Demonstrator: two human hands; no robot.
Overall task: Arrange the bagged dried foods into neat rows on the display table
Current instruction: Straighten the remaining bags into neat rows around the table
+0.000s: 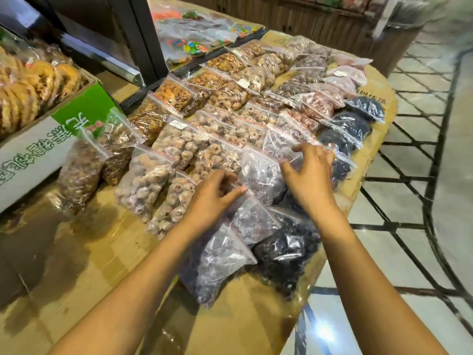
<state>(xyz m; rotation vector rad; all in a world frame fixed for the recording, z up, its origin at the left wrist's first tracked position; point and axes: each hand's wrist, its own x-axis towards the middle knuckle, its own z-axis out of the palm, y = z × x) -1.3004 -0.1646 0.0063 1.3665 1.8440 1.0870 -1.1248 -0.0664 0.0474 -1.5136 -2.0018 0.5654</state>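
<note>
Clear zip bags of dried foods lie in slanted rows on the cardboard-covered display table (76,278): orange-brown ones at the left, tan ring-shaped ones in the middle, pinkish and black ones at the right. A bag of dark purplish fruit (261,175) lies between my hands. My left hand (212,196) pinches its near left edge. My right hand (309,172) rests on its right side with fingers spread and curled over the plastic. Two more purplish bags (220,262) and a black bag (284,252) lie nearer to me.
A green and white carton (38,149) full of packed round biscuits stands at the left. Bags of coloured candy (192,44) lie at the back. The table's curved right edge (368,180) borders a tiled floor with black lines. A dark pillar (143,34) rises behind.
</note>
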